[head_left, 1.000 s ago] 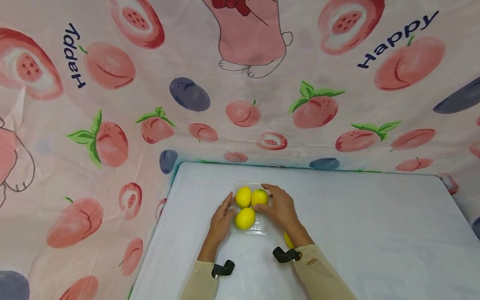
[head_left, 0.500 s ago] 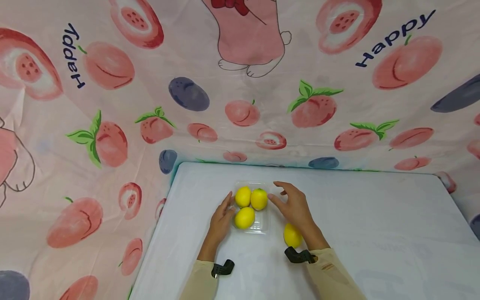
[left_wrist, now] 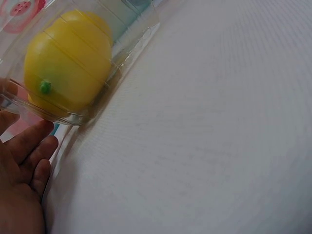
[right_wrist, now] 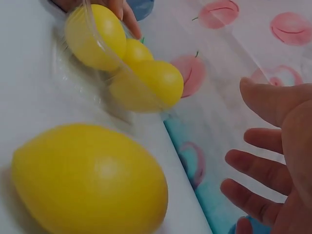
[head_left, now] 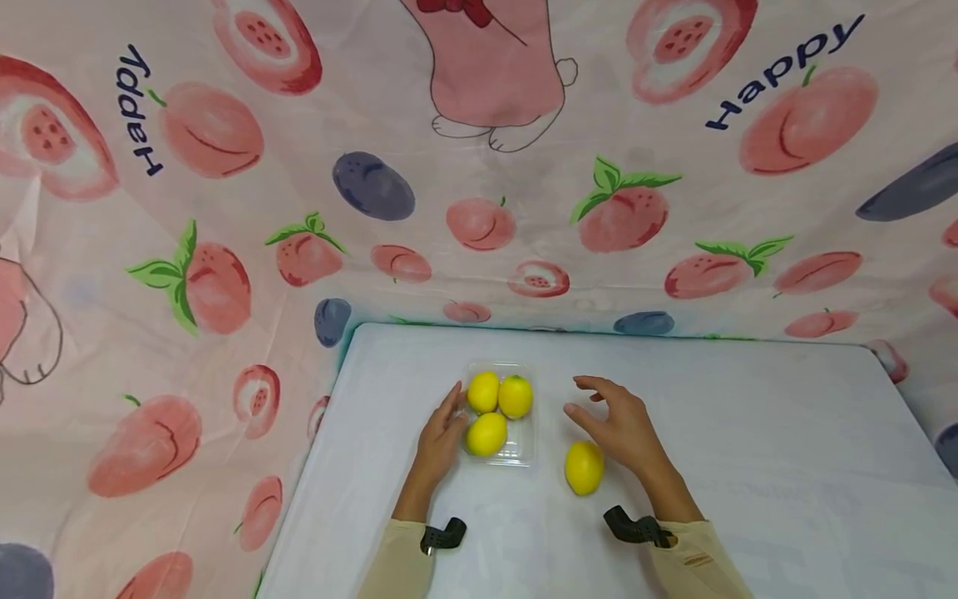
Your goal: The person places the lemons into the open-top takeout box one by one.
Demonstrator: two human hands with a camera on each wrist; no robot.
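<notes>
Three yellow lemons (head_left: 486, 434) sit in a clear plastic tray (head_left: 521, 449) on the table. My left hand (head_left: 437, 443) rests along the tray's left side, its fingertips right at the wall; the left wrist view shows the fingers (left_wrist: 31, 141) loosely extended there. A fourth lemon (head_left: 584, 467) lies on the table to the right of the tray, large in the right wrist view. Up and to the right of that loose lemon is my right hand (head_left: 624, 424), apart from it, with spread, relaxed fingers (right_wrist: 258, 168) holding nothing.
A white-covered table (head_left: 748, 449) carries the tray and the loose lemon. Behind it and along the left hangs a pink cloth (head_left: 419, 83) printed with fruit. Each wrist wears a small black camera (head_left: 443, 534).
The right hand has let go of the upper right lemon in the tray and moved right, uncovering the loose lemon. The left hand stays at the tray.
</notes>
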